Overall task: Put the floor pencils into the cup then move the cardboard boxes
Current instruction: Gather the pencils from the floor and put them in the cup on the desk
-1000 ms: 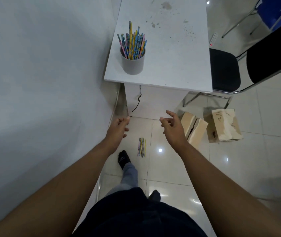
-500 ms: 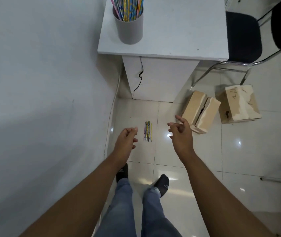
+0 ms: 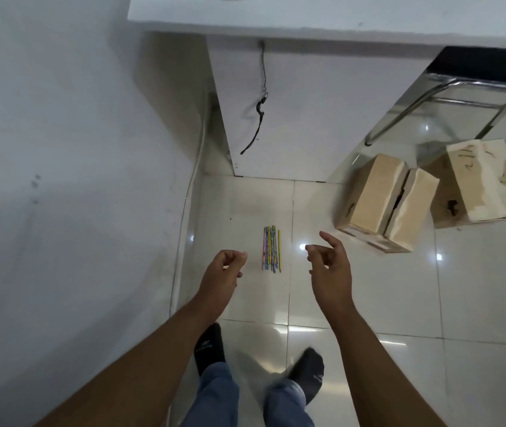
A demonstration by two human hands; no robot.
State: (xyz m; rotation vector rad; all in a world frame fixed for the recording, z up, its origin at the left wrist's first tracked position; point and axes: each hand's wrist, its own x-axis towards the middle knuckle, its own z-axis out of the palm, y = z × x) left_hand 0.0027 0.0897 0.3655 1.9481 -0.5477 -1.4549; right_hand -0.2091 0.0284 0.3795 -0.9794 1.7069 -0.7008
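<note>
White tiled floor (image 3: 368,303), white desk (image 3: 276,23) above. Two cardboard boxes (image 3: 390,201) at right, touching. My left hand (image 3: 220,275), loosely curled, empty; my right hand (image 3: 331,272), spread, empty. Floor pencils (image 3: 271,248) bundled between them.

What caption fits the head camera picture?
Two empty hands, left and right, flank floor pencils beside cardboard boxes.

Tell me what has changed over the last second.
The person stepped forward and both empty hands, left hand and right hand, came down either side of the bundle of coloured pencils. Nothing grasped. Pencils and both brown cardboard boxes stayed put.
</note>
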